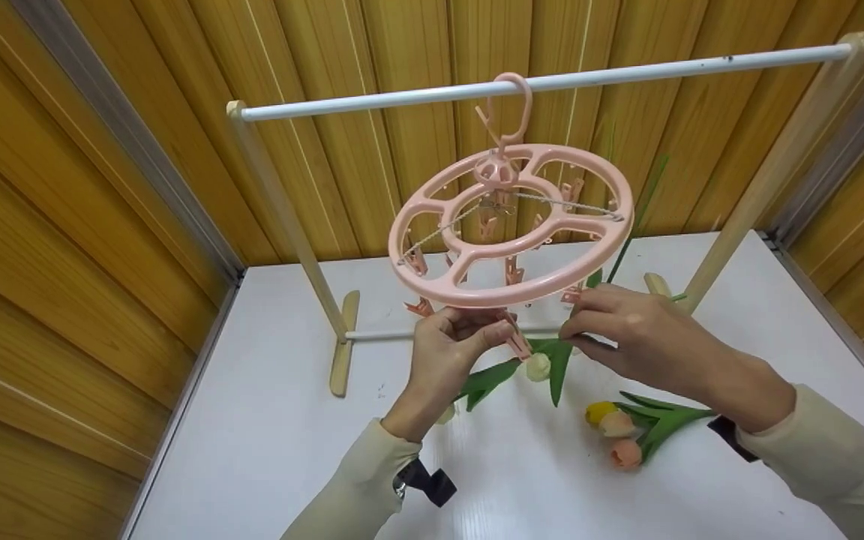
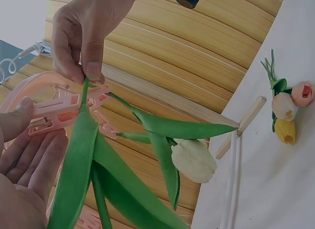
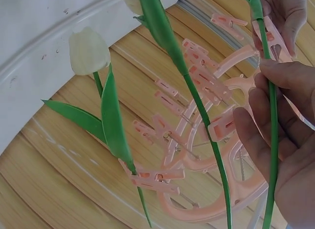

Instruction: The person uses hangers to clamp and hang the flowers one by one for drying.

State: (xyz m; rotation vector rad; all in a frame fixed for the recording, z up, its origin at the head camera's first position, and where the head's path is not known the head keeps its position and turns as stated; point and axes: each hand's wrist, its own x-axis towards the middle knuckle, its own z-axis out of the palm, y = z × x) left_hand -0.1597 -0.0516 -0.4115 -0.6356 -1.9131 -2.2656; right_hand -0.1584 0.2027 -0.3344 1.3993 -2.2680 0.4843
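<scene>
Both sleeves (image 1: 833, 450) are pale beige; the left cuff (image 1: 393, 441) bears a blocky black gadget (image 1: 439, 487). The right cuff (image 1: 796, 412) has a black piece (image 1: 733, 439).

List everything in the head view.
Table: one, white, below
Rack: one, white and wooden, on table
Wall panels: several, yellowish, behind and beside
Edge strips: several, grey, along walls
Hanger: one, pink, hooked on rack
Pegs: several, pink, under hanger
White tulips: at least two, white, below hanger
Loose tulips: three, yellow, cream, orange, on table
Wrist pieces: two, black, at cuffs
Sleeves: two, pale, bottom edge
Left grip: one, bare, holding peg
Right grip: one, bare, pinching stem
</scene>
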